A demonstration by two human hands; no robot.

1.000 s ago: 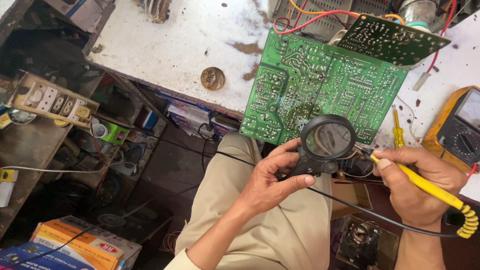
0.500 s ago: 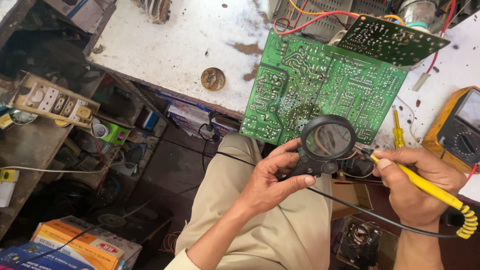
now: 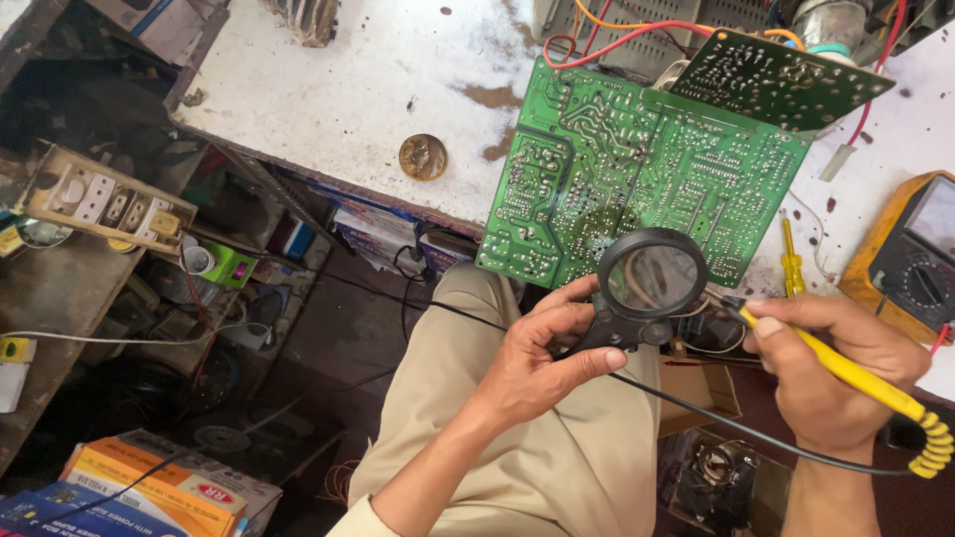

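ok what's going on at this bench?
A person sits at a white workbench. The left hand holds a black magnifying glass over the lower edge of a green circuit board, solder side up. The right hand grips a yellow soldering iron, its tip pointing toward the spot under the lens. A yellow multimeter and a yellow screwdriver lie to the right.

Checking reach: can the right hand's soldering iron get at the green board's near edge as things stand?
Probably yes. The right hand holds the yellow soldering iron pointed toward the green board; only the magnifier in the left hand crowds it.
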